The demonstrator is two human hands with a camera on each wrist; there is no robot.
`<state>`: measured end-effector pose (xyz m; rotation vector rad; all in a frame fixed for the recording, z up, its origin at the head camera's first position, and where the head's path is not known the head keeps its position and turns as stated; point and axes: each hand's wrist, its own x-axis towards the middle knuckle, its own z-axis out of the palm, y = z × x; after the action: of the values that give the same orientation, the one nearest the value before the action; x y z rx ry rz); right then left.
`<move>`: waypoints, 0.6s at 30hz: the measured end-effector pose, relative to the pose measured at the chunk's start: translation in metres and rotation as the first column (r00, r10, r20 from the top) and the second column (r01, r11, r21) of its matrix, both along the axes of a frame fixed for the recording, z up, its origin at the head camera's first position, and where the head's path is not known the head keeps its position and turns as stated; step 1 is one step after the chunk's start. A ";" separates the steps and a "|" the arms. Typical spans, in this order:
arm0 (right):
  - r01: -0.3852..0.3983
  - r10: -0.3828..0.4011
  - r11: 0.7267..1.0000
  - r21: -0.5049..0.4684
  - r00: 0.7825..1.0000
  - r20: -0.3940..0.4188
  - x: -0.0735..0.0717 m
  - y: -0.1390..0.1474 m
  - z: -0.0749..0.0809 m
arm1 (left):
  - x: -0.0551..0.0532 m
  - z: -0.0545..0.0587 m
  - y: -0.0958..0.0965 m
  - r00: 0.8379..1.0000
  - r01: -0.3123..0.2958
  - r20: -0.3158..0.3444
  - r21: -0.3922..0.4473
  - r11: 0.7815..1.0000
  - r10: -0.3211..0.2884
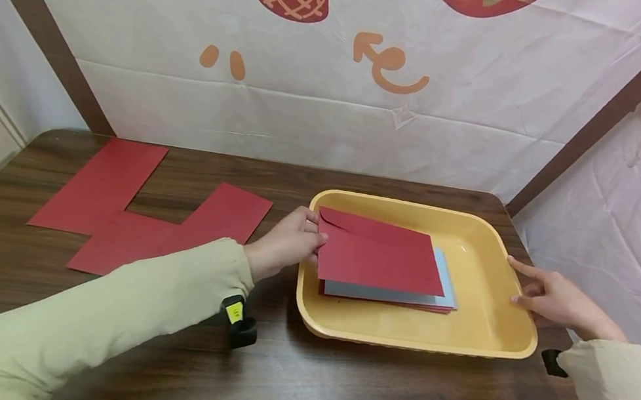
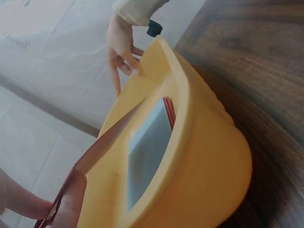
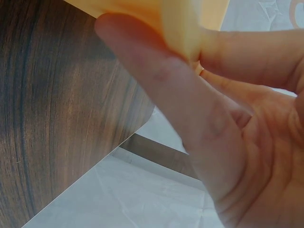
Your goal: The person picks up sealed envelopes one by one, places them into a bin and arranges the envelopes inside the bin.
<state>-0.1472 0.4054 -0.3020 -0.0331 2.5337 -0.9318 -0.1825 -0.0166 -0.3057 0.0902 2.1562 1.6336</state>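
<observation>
My left hand pinches the left edge of a red envelope between thumb and fingers. In the left wrist view, this envelope is tilted, raised over a pale blue sheet. That sheet tops a small stack with red edges, lying in a yellow plastic basin; the envelope hides most of it in the head view. At the basin's right side, my right hand grips the rim. The right wrist view shows the thumb on one face of the basin wall and a finger on the other.
Several red envelopes lie overlapping on the dark wooden table at the left, partly behind my left sleeve. A printed white cloth hangs behind the table, and another hangs at the right.
</observation>
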 end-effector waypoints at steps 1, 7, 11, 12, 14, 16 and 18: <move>0.000 0.000 1.000 0.000 1.000 0.000 0.000 0.000 0.000 | -0.001 -0.001 0.003 1.000 -0.002 0.002 -0.003 1.000 0.002; 0.003 -0.003 1.000 0.009 1.000 -0.002 0.000 0.001 -0.002 | -0.006 -0.005 0.017 1.000 -0.004 0.013 -0.014 1.000 0.004; 0.004 -0.004 1.000 0.017 1.000 0.000 0.000 0.001 -0.003 | -0.009 -0.010 0.023 1.000 0.006 0.009 -0.036 0.999 -0.006; 0.005 -0.005 1.000 0.016 1.000 0.002 0.000 0.001 -0.003 | -0.010 -0.010 0.024 1.000 0.009 0.006 -0.043 0.999 -0.009; 0.004 -0.004 1.000 0.011 1.000 0.003 0.000 0.001 -0.002 | -0.011 -0.012 0.026 1.000 0.015 0.007 -0.062 0.998 -0.014; -0.001 0.001 1.000 0.007 1.000 -0.001 0.000 0.001 -0.002 | -0.012 -0.013 0.028 1.000 0.022 0.005 -0.075 0.997 -0.022; -0.003 0.003 1.000 0.013 1.000 -0.004 -0.001 0.001 0.000 | -0.013 -0.012 0.028 0.999 0.037 -0.007 -0.102 0.994 -0.038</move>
<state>-0.1483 0.4065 -0.3024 -0.0353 2.5426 -0.9147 -0.1958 0.0116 -0.3179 0.1075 2.2269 1.5021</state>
